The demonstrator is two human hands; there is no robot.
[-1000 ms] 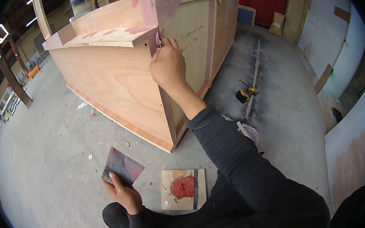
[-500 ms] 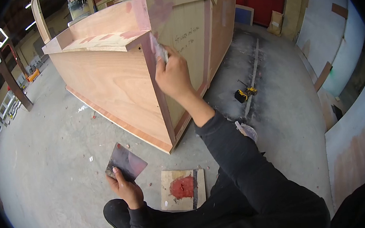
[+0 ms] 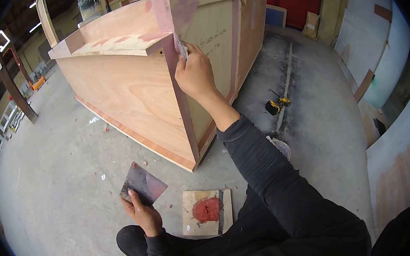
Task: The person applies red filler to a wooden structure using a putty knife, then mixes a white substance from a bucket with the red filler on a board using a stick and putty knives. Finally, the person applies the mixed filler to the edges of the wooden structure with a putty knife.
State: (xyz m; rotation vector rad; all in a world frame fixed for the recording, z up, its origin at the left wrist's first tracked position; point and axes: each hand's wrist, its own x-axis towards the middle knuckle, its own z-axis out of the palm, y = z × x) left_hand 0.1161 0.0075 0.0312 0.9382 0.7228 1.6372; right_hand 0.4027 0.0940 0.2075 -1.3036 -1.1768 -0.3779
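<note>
My right hand [image 3: 195, 73] grips a putty knife [image 3: 181, 48], its blade against the upper corner of a large plywood structure [image 3: 125, 91]. Pinkish filler runs along that corner and the panel seams. Low on the left, my left hand [image 3: 143, 214] holds a flat, dark square plate [image 3: 144, 183] by one corner, with a pink smear across its right part. On the floor between my legs lies a wooden board [image 3: 191, 220] bearing a mound of red paste [image 3: 205, 209].
A yellow and black power tool [image 3: 278, 105] rests on the floor to the right. Nearer, a tub [image 3: 281, 148] is partly hidden by my right sleeve. Large pale panels [image 3: 362, 43] lean at the right. A metal post [image 3: 17, 94] stands at the left.
My right hand and the putty knife have shifted slightly along the corner, the blade now more upright. The whole view has moved a little. My left hand still holds the plate.
</note>
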